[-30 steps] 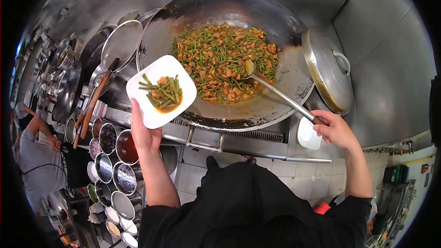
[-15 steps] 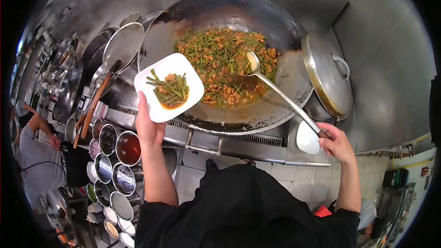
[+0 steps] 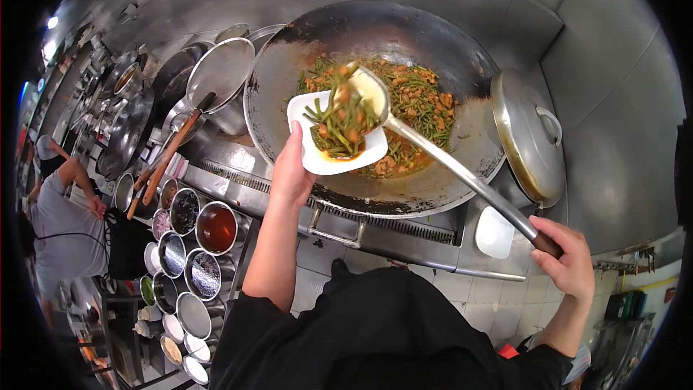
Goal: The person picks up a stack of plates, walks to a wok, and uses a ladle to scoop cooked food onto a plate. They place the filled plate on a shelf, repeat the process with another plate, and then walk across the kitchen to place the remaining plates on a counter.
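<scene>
My left hand grips the near-left edge of a white square plate, held over the left part of a large wok. Green beans and meat pieces lie on the plate in brown sauce. My right hand is closed round the dark handle end of a long metal ladle. The ladle's bowl is tilted over the plate, and food slides from it, blurred by motion. More beans and meat fill the wok's bottom, partly hidden by plate and ladle.
A metal lid leans at the wok's right, with another white dish below it. Several pots of sauces and seasonings, one with red liquid, stand at left. A strainer rests beside the wok. A person is at far left.
The ladle has risen from the wok and tipped food onto the plate, where the pile has grown. My left hand has shifted the plate right, toward the ladle.
</scene>
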### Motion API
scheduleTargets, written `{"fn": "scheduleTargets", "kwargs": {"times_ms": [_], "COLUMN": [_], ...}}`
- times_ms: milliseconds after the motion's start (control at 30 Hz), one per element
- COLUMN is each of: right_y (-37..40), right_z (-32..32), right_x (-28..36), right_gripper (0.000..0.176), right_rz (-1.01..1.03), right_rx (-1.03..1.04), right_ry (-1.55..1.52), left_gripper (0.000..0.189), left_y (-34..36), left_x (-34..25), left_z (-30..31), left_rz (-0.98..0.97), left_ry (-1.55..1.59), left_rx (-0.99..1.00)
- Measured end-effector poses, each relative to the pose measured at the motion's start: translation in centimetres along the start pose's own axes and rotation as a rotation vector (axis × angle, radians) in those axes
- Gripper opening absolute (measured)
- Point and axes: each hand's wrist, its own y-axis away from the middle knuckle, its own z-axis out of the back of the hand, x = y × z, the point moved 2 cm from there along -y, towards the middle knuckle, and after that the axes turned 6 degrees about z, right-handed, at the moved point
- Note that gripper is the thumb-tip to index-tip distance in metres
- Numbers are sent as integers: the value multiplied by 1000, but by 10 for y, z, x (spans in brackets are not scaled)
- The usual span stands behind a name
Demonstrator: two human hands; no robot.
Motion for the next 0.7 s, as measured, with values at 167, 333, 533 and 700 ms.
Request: {"fn": "scheduleTargets", "kwargs": {"times_ms": [167, 333, 533, 700], "right_y": [-4, 11, 31, 28], "right_z": [-1, 11, 18, 23], "right_x": [24, 25, 9, 9], "right_gripper": [51, 54, 52, 49], "right_rz": [223, 246, 114, -26], "right_rx": [-58, -140, -211, -187], "right_ry": [460, 502, 332, 390], "left_gripper": [60, 62, 61, 59], "left_y": [2, -2, 1, 11], "left_x": [7, 12, 10, -4], "left_z": [-4, 3, -1, 11], "left_rz": [42, 38, -8, -119], "left_ry": [21, 64, 60, 93], "left_rx": [39, 97, 57, 51]}}
